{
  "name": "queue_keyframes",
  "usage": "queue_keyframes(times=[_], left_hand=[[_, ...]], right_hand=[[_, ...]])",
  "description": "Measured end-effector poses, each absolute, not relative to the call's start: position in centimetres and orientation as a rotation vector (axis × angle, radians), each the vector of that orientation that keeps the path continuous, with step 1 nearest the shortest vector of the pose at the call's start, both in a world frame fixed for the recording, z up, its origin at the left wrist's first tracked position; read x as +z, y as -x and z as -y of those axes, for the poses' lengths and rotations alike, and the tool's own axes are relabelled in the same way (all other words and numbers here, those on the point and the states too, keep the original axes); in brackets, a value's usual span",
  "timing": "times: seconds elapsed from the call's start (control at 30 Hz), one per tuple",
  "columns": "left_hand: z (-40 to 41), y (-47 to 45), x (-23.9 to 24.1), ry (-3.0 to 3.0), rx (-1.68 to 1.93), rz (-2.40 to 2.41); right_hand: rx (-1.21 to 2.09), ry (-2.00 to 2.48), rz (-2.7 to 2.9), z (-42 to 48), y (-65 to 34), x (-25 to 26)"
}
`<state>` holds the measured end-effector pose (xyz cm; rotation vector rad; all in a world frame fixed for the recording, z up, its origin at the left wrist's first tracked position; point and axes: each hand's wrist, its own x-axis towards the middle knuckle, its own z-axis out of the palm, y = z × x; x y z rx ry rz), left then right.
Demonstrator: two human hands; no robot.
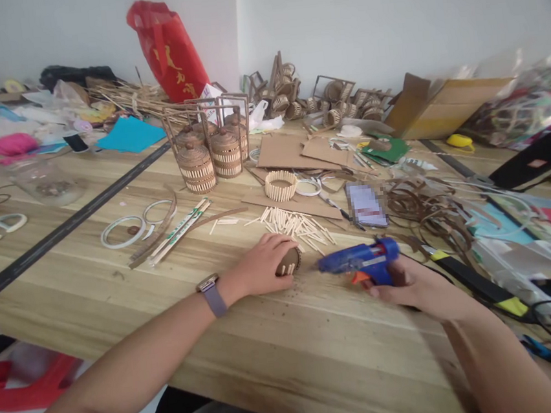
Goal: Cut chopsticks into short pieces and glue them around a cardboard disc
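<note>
A blue glue gun [358, 260] with an orange trigger is held level above the wooden table [280, 355], toward the middle of its near edge. Its nozzle points left at a small round brown disc [291, 261] with short pale sticks along its rim. The left hand [262, 266] hides most of the disc, which is probably cardboard. Its fingers curl down over the disc, holding it against the wood. The right hand [412, 284] is closed around the gun's grip, which it largely covers. Loose sticks [301, 225] lie scattered just behind.
</note>
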<state>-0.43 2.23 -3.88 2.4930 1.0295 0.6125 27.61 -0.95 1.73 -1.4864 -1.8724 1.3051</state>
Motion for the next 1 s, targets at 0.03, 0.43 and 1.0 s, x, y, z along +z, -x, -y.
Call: queue_keyframes(times=[0.03,0.43,1.0], left_hand=[[-2.2,0.4,-3.9,-2.498,0.612,-1.025],[-2.3,0.4,-3.8,-2.52,0.622,-1.02],[-2.3,0.4,-4.0,-2.545,0.632,-1.023]], right_hand=[[1.312,1.527,1.834,1.0,-27.6,1.4],[1.151,1.408,2.099,0.8,-25.6,-1.0],[0.964,1.345,2.274,1.1,-24.7,-0.9]])
